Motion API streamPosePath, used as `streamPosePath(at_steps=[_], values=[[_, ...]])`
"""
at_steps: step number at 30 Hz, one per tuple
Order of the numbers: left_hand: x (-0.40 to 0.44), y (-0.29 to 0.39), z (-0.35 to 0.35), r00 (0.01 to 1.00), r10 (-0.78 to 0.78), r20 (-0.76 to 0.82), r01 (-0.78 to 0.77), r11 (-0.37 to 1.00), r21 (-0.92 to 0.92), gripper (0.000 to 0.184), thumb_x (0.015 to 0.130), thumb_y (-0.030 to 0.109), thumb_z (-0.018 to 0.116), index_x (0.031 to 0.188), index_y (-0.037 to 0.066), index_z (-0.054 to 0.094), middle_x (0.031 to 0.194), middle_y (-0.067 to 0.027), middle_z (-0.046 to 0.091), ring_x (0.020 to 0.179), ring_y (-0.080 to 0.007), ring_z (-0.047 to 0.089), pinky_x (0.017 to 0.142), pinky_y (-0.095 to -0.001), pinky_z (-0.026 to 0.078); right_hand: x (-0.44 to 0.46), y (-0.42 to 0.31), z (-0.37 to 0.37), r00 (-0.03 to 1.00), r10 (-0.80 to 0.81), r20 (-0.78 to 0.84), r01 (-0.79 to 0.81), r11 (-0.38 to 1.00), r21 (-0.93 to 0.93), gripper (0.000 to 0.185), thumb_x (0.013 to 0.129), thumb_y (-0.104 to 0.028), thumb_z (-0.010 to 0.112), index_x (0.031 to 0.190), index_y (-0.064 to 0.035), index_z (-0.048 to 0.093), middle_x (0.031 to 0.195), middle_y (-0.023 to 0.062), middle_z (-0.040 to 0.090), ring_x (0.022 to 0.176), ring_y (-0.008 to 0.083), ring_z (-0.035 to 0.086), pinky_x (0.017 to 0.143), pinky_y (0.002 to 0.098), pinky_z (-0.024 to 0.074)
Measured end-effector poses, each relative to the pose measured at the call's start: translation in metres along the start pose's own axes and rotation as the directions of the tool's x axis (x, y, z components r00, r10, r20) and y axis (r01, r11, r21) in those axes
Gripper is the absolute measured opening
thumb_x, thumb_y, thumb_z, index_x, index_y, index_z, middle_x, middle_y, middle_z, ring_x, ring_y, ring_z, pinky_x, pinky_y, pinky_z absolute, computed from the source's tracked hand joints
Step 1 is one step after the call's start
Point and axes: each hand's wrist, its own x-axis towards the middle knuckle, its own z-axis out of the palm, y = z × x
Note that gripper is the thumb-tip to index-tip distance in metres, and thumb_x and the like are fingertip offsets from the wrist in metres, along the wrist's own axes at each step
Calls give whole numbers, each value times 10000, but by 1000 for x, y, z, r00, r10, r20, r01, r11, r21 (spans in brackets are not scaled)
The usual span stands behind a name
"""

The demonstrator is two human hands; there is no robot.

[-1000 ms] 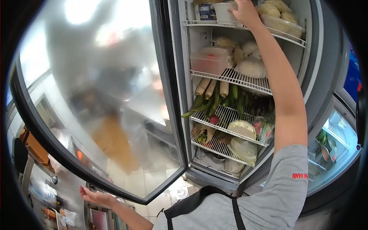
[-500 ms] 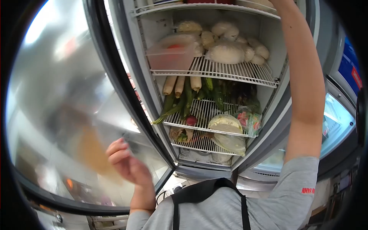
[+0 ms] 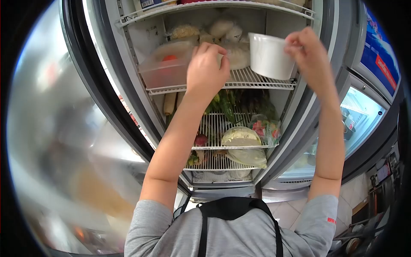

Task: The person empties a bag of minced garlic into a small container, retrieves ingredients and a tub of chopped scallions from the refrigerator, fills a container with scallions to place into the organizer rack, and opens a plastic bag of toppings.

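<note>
Both hands (image 3: pixel 208 70) (image 3: pixel 311 58) raised, right gripping white tub (image 3: pixel 270 58).

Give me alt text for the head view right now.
A person's right hand holds a round white tub before an open, stocked refrigerator with white wire shelves; the left hand is raised near a translucent, rectangular plastic box.

My right hand (image 3: pixel 310 55) is blurred, and the inside of the white tub (image 3: pixel 269 55) is hidden from me. My left hand (image 3: pixel 207 70) covers the right end of the plastic box (image 3: pixel 160 70). The top shelf (image 3: pixel 214 4) is cut off above.
</note>
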Motion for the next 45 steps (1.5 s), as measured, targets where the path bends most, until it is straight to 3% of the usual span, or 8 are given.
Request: streamPosePath(at_steps=[9,14,24,34,37,40,43,45], values=[[33,-2,-32,999,40,31,-42,997,58,134,791,151,612,866,45,641,909,-115,597,952,-305,553,817,-390,450,-6,55,40,974,115,196,12,837,-547,147,745,-76,652,857,1,597,907,156,564,939,348,547,800,414,468],[38,-12,52,826,88,557,-246,945,215,342,781,196,627,1105,95,591,1157,-115,520,1150,-296,470,920,-401,443,71,53,74,902,93,421,99,905,-414,293,668,-117,670,928,15,649,930,217,642,890,361,612,781,401,492],[65,-49,103,616,-230,754,-205,877,435,633,666,337,754,1227,141,534,1153,-150,587,1090,-307,561,872,-426,487,111,86,172,512,618,596,119,636,-762,418,766,-133,636,1179,-102,583,1275,109,517,1161,320,511,893,536,435],[85,-73,63,783,-357,510,192,918,348,672,708,423,688,1189,-11,509,1120,-204,606,1024,-328,598,874,-394,487,112,82,181,564,480,672,231,690,-686,350,771,-245,664,1083,-86,664,1163,106,622,1068,257,598,855,406,489],[81,-74,66,784,-367,501,220,919,328,679,743,423,652,1232,-9,465,1131,-230,585,1029,-343,593,879,-397,486,117,83,182,385,688,615,-282,722,-632,298,730,-180,687,1008,-73,692,1058,123,661,981,271,635,836,350,506],[70,-78,72,829,-357,431,236,921,309,668,774,420,619,1259,0,432,1146,-257,555,1038,-362,582,874,-412,487,108,58,178,551,544,633,105,708,-699,331,703,-130,698,1029,-74,687,1052,133,658,973,281,633,820,374,510],[60,-82,77,864,-338,374,259,934,246,646,796,419,598,1261,7,421,1187,-268,511,1047,-373,574,871,-441,482,109,25,179,350,589,729,390,616,-685,290,728,-114,644,1008,-47,681,1037,159,659,915,267,652,772,387,520],[53,-79,73,863,-355,359,296,932,211,633,804,421,591,1257,11,422,1218,-263,486,1050,-372,572,873,-458,477,107,64,197,474,516,713,302,666,-682,278,734,-107,634,998,-34,680,1046,163,656,924,277,650,783,393,518]])
